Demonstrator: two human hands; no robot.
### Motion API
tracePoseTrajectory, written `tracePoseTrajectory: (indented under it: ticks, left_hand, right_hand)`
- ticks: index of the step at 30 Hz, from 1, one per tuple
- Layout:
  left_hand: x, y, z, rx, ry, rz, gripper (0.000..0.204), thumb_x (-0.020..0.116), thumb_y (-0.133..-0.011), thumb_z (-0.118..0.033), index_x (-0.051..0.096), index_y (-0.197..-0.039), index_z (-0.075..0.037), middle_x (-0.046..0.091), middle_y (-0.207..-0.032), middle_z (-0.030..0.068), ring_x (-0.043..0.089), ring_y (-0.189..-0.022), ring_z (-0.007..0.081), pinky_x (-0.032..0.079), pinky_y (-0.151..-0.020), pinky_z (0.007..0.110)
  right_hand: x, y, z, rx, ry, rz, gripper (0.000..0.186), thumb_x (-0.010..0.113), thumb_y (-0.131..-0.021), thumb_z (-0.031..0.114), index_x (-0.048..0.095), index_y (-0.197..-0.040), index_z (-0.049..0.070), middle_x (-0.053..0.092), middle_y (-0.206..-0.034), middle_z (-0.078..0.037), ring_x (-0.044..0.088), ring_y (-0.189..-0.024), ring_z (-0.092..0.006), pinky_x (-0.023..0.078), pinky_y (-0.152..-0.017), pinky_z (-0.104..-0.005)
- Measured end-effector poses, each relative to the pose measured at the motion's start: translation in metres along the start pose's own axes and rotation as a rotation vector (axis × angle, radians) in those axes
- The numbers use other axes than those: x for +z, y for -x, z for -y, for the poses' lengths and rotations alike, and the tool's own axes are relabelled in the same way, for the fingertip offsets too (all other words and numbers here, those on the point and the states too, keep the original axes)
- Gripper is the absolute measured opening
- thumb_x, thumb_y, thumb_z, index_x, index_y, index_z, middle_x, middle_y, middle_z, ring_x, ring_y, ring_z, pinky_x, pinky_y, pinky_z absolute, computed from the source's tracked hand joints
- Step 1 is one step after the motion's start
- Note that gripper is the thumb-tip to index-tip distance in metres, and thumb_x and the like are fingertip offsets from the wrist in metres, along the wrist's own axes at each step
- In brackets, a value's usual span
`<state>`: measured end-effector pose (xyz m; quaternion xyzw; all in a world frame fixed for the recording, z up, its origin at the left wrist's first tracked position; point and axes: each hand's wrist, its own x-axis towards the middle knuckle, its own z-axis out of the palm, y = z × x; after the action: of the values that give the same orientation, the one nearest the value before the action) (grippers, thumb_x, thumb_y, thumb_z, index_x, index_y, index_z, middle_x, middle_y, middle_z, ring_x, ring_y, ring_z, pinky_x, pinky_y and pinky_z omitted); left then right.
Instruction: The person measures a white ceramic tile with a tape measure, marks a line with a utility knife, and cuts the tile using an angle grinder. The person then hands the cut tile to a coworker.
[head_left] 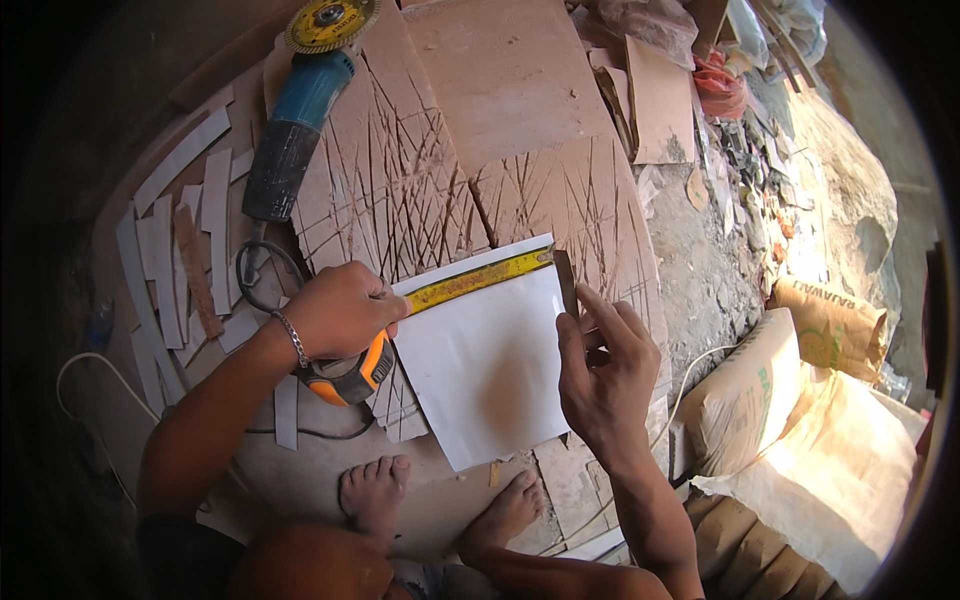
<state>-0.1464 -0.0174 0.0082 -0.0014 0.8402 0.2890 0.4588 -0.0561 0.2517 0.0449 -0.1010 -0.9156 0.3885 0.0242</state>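
- My left hand (340, 310) is closed around the tape measure (352, 375), its yellow blade (478, 279) running along the white tile's (490, 370) top edge
- My right hand (600, 375) rests fingers-out on the tile's right edge, near the blade's end
- Angle grinder (295, 125) lies well apart, upper left

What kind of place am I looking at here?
Probably a building site or tile-cutting spot on the ground. An angle grinder lies on a scored slab, cut tile strips are piled beside it, and sacks stand on rubble. The hands stretch a tape measure across a white tile.
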Motion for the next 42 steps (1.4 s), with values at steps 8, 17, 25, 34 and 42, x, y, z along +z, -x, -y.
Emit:
tracePoseTrajectory:
  ticks: [8, 17, 25, 34, 42]
  left_hand:
    - [0.002, -0.002, 0.004, 0.043, -0.012, -0.022, 0.040, 0.063, -0.096, -0.036, 0.079, -0.077, -0.004, 0.071, -0.074, 0.0193, 0.070, -0.069, 0.0310, 0.056, -0.075, 0.039]
    - [-0.004, 0.000, 0.002, 0.061, 0.028, 0.016, 0.040, 0.063, -0.099, -0.033, 0.077, -0.079, -0.001, 0.069, -0.074, 0.0151, 0.065, -0.067, 0.0192, 0.054, -0.071, 0.034]
    - [-0.004, 0.003, -0.004, 0.034, 0.024, 0.048, 0.040, 0.060, -0.101, -0.031, 0.076, -0.080, -0.001, 0.073, -0.081, 0.0189, 0.072, -0.080, 0.0301, 0.055, -0.085, 0.040]
    - [-0.002, -0.001, 0.000, 0.044, 0.053, 0.034, 0.038, 0.064, -0.099, -0.031, 0.075, -0.077, -0.002, 0.067, -0.072, 0.0117, 0.065, -0.067, 0.0174, 0.054, -0.070, 0.032]
    - [0.000, 0.001, 0.006, 0.279, -0.049, -0.015, 0.039, 0.064, -0.098, -0.032, 0.075, -0.076, -0.001, 0.067, -0.072, 0.0108, 0.064, -0.066, 0.0165, 0.053, -0.069, 0.031]
  right_hand:
    - [0.030, -0.010, 0.003, -0.081, 0.059, 0.113, 0.027, 0.071, -0.092, 0.000, 0.074, -0.119, -0.006, 0.064, -0.085, -0.012, 0.070, -0.066, -0.0171, 0.058, -0.060, -0.0289]
    - [0.034, -0.013, 0.007, -0.065, 0.067, 0.184, 0.028, 0.072, -0.090, 0.001, 0.075, -0.117, -0.005, 0.065, -0.083, -0.011, 0.069, -0.063, -0.0171, 0.055, -0.057, -0.0295]
    - [0.029, -0.017, 0.005, -0.080, 0.059, 0.169, 0.027, 0.072, -0.090, -0.001, 0.075, -0.116, -0.005, 0.064, -0.084, -0.011, 0.066, -0.061, -0.0164, 0.051, -0.056, -0.0288]
    - [0.031, -0.016, 0.001, -0.113, 0.050, 0.164, 0.026, 0.072, -0.090, -0.001, 0.074, -0.116, -0.005, 0.063, -0.084, -0.011, 0.063, -0.059, -0.0165, 0.049, -0.055, -0.0300]
    - [0.033, -0.014, -0.001, -0.139, 0.025, 0.160, 0.025, 0.071, -0.091, -0.002, 0.074, -0.115, -0.005, 0.064, -0.086, -0.013, 0.064, -0.059, -0.0173, 0.048, -0.054, -0.0312]
